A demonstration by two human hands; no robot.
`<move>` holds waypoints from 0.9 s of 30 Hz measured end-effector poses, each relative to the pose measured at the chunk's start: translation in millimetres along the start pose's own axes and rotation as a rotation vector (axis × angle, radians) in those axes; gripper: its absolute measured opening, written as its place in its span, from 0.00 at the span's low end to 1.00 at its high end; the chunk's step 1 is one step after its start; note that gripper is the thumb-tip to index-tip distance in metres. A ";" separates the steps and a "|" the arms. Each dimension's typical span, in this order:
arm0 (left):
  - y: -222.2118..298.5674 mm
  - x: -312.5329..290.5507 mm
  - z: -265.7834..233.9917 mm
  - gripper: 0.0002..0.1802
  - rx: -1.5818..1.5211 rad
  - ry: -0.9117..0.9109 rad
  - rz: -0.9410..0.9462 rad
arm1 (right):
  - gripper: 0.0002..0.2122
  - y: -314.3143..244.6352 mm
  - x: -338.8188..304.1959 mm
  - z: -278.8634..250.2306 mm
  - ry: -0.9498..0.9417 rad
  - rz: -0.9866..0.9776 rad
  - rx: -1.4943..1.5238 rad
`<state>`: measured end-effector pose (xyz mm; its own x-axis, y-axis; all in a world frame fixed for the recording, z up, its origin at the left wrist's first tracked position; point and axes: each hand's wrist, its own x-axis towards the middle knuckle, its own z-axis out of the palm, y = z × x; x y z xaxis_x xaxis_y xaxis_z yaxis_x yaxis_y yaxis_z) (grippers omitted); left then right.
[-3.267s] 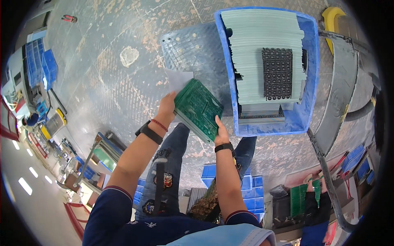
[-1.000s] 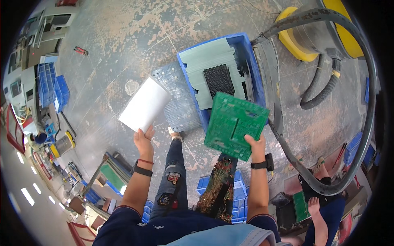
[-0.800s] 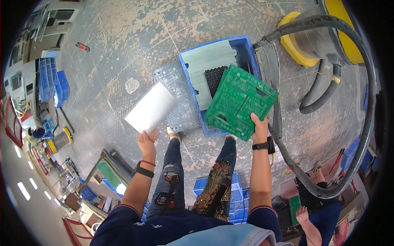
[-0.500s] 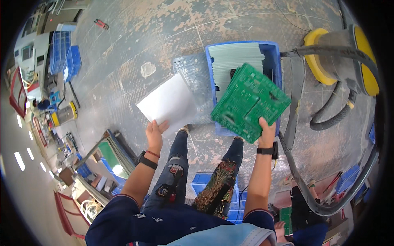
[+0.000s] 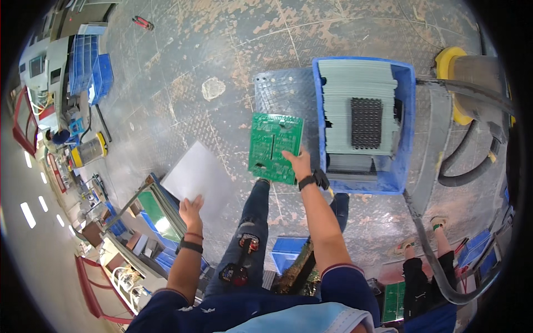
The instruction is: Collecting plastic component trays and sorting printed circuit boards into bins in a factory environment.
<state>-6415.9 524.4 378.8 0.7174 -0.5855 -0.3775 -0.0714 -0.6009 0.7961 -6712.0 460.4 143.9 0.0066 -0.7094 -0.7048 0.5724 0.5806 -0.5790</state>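
Note:
My left hand (image 5: pixel 191 211) is closed on the near edge of a white paper sheet (image 5: pixel 195 175), held up over the floor at the left. In my right hand (image 5: pixel 300 165) is a stack of green circuit boards (image 5: pixel 264 145), gripped at its right edge with the thumb on top. The boards hang left of a blue bin (image 5: pixel 408 133) and partly cover a grey metal plate (image 5: pixel 280 89) on the floor. Inside the bin lie pale grey-green stacked sheets (image 5: pixel 355 83), with a black perforated block (image 5: pixel 366 123) on top.
At the right stands a yellow and grey vacuum cleaner (image 5: pixel 466 83) with a thick dark hose (image 5: pixel 436 277). Another person's legs (image 5: pixel 413 277) show at the lower right. A bench with a green panel (image 5: pixel 152 213) is at the left. Red-handled pliers (image 5: pixel 143 23) lie on the far floor.
My right hand has carried the boards left, off the bin, uncovering the black block. My left hand has moved left and nearer with the paper. The view has shifted left.

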 end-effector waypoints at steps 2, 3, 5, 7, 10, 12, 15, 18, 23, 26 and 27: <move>-10.5 2.9 -16.0 0.09 0.052 0.020 -0.036 | 0.17 13.1 33.7 -5.4 0.105 -0.050 -0.192; -15.6 7.3 -23.7 0.10 0.102 0.055 -0.070 | 0.17 17.7 48.2 -5.9 0.107 -0.044 -0.191; -21.4 16.2 -44.8 0.10 0.129 0.059 -0.072 | 0.18 24.5 61.4 -6.2 0.209 -0.137 -0.343; -29.7 23.8 -58.7 0.11 0.140 0.050 -0.083 | 0.19 36.7 67.8 -13.4 0.252 -0.142 -0.451; -42.8 35.9 -72.6 0.11 0.114 0.107 -0.157 | 0.24 49.4 71.7 -9.8 0.412 -0.099 -0.623; -46.8 41.7 -78.4 0.11 0.081 0.056 -0.160 | 0.28 47.0 66.5 -2.1 0.538 -0.045 -0.688; -46.5 52.1 -81.3 0.10 0.024 0.042 -0.173 | 0.35 31.4 45.3 31.6 0.745 0.224 -1.080; -24.9 59.7 -80.3 0.09 -0.014 0.054 -0.164 | 0.36 22.3 12.4 68.2 0.768 0.112 -1.110; 10.3 76.6 -67.6 0.08 -0.146 -0.040 -0.112 | 0.24 23.2 -58.2 80.2 0.676 -0.158 -1.116; 22.3 109.6 -91.0 0.09 -0.048 -0.096 -0.030 | 0.12 -19.4 -125.3 105.2 0.342 0.060 -1.113; 37.7 111.5 -83.4 0.09 -0.009 -0.119 -0.065 | 0.12 -24.6 -146.0 88.3 0.413 0.035 -1.111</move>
<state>-6280.8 481.9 406.1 0.6329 -0.6061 -0.4817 -0.0203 -0.6350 0.7723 -6654.6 514.4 297.3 -0.3741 -0.6213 -0.6885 -0.4494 0.7709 -0.4514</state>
